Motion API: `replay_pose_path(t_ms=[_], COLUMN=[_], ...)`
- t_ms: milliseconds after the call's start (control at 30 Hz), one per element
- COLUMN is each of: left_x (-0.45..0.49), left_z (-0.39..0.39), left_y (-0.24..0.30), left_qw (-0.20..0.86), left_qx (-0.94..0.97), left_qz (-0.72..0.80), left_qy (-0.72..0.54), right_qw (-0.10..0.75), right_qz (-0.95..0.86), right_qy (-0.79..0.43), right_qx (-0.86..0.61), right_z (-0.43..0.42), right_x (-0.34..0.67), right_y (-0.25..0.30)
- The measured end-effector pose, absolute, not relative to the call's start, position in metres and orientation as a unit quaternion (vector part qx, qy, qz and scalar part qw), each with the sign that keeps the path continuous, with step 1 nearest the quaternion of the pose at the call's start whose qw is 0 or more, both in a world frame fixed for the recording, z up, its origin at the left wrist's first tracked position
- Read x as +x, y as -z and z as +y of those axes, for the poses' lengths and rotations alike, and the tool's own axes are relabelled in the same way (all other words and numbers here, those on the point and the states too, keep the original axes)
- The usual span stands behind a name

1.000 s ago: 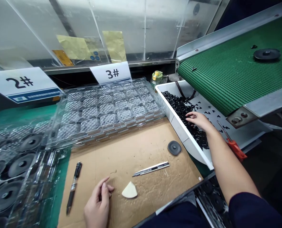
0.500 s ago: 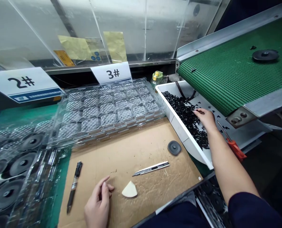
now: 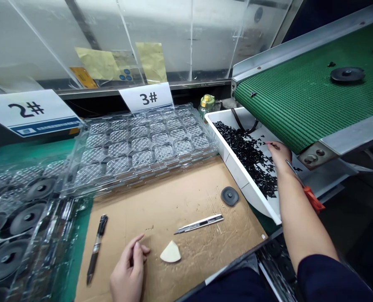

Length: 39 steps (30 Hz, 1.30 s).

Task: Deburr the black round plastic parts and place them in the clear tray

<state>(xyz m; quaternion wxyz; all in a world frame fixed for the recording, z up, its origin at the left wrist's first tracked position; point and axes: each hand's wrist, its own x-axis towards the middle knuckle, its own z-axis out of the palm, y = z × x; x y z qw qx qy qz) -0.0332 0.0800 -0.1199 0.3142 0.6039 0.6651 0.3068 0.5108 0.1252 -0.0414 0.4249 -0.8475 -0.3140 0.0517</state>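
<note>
In the bin [image 3: 235, 171], right hand [image 3: 280, 155] curled beside scraps [image 3: 244, 149], hold unclear: likely gathering; next needs light fingerwork. Leftward, left hand [image 3: 129, 268] half-curled, seemingly empty.

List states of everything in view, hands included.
Left hand: loosely curled, over cardboard
Right hand: in white tray, grip unclear
Small black parts: loose, mostly heaped
Pen: lying flat
Craft knife: lying flat, blade extension unclear
Black disc: flat on cardboard
White wedge: lying flat
Clear trays: stacked
Conveyor belt: bearing dark discs
</note>
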Motion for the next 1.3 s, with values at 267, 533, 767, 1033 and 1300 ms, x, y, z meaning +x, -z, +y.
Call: replay_pose_path(t_ms=[267,533,767,1033,1300], left_x=[-0.033,-0.033,-0.034,-0.032,-0.033], left_z=[0.081,0.081,0.080,0.081,0.081], left_y=[0.121,0.121,0.122,0.119,0.119], left_qw=[0.325,0.317,0.313,0.304,0.307], left_qx=[0.596,0.599,0.599,0.610,0.616], left_qz=[0.670,0.671,0.674,0.659,0.664], left_qy=[-0.300,-0.300,-0.299,-0.317,-0.292], right_qw=[0.452,0.457,0.449,0.347,0.221], right_qz=[-0.296,-0.298,-0.317,-0.282,-0.215], right_qy=[-0.030,-0.051,-0.101,-0.110,-0.150], right_qx=[-0.841,-0.837,-0.829,-0.888,-0.939], right_z=[0.125,0.128,0.129,0.128,0.128], right_x=[0.520,0.521,0.522,0.519,0.517], right_y=[0.055,0.058,0.057,0.061,0.076])
